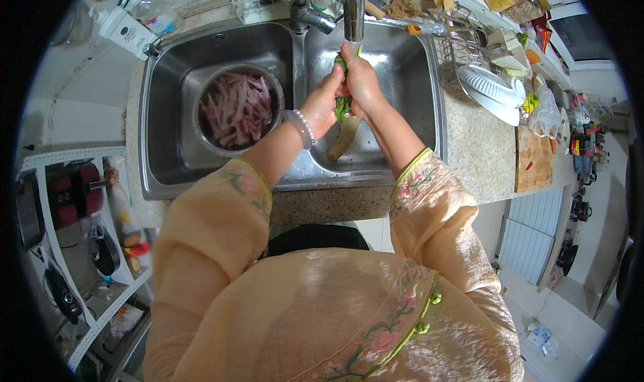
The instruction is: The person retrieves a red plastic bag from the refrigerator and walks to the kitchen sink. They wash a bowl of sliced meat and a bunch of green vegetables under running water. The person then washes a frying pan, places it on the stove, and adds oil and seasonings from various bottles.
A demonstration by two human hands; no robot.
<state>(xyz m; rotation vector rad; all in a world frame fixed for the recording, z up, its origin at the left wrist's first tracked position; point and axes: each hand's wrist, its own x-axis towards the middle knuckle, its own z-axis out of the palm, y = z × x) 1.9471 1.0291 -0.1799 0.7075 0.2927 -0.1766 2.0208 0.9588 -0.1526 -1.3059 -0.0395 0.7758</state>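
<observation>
Under the chrome faucet spout (353, 9), my left hand (323, 100) and my right hand (363, 82) meet around a bunch of green vegetable (343, 108), partly hidden by the fingers. Both hands are wet and closed on it, above the right basin (402, 130) of a steel double sink. A pale brown, curved, long piece (345, 139) lies in that basin below my hands; its kind is unclear. In the left basin stands a round metal bowl (201, 130) holding many chicken feet (239, 110).
White ribbed plates (490, 87) stand on a wire rack at the right, with a wooden cutting board (533, 160) beyond. A white pump bottle (126, 32) is behind the sink's left corner. An orange-handled tool (425, 29) lies along the back edge.
</observation>
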